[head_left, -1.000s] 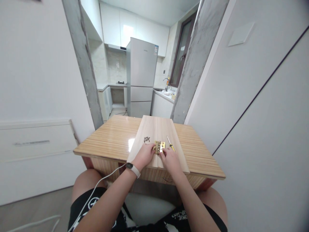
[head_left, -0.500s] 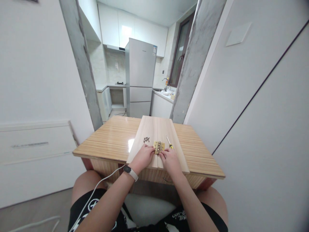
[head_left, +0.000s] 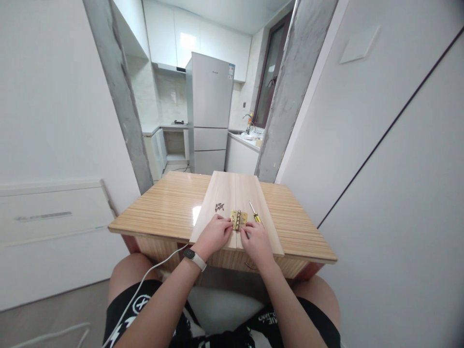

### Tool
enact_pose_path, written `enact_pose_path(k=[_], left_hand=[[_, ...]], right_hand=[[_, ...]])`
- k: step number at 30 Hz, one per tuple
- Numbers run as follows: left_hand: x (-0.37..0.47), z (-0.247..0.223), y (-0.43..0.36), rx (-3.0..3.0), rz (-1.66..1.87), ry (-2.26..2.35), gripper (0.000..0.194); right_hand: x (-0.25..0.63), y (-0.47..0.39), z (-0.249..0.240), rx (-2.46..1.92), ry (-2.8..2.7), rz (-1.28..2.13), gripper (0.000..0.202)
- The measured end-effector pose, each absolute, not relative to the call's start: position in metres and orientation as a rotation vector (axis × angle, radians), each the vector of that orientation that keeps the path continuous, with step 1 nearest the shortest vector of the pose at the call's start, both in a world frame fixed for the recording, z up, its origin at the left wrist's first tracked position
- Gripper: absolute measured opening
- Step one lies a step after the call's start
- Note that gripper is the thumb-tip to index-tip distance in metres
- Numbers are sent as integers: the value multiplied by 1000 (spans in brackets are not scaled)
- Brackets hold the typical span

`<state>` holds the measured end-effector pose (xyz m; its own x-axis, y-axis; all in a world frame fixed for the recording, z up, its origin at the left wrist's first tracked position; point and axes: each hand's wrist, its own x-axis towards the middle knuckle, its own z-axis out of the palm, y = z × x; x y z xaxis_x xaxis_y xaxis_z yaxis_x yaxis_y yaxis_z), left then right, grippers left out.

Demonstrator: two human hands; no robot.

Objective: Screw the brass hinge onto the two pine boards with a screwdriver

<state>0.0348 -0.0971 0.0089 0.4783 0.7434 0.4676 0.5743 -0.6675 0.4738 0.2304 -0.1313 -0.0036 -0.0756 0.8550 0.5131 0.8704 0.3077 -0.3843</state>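
A brass hinge [head_left: 238,220] lies opened flat across the seam between two pale wooden boards [head_left: 225,186] set side by side. My left hand [head_left: 216,234] grips the hinge's left leaf near its lower edge with fingers closed. On the other side, my right hand [head_left: 255,240] has its fingers pinched at the right leaf's lower edge. Several dark screws [head_left: 219,207] sit in a small heap on the left board. A screwdriver [head_left: 255,212] with a yellow and black handle rests on the right board, just beyond my right fingers.
The boards lie on a wood-grain table [head_left: 159,208] with a drawer in front. A white cable [head_left: 152,271] runs from the table's front edge across my left leg. Past the table stand a grey fridge [head_left: 212,96] and a kitchen counter [head_left: 243,153].
Both hands keep their places at the hinge, with only a slight shift of the fingers. The view has tilted a little; hinge, screws and screwdriver stay where they were on the boards.
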Motion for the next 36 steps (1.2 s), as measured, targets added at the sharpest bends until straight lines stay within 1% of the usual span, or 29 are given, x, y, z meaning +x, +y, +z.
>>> enact_pose_path(k=[16,36], left_hand=[[36,5,-98,2538,1024,1184,24],[35,4,-99,2551,1037,1227,23]], right_hand=[[232,-130,-11,-1437,-1905,-118,25],[230,-131,-10,-1351,-1873,-70,26]])
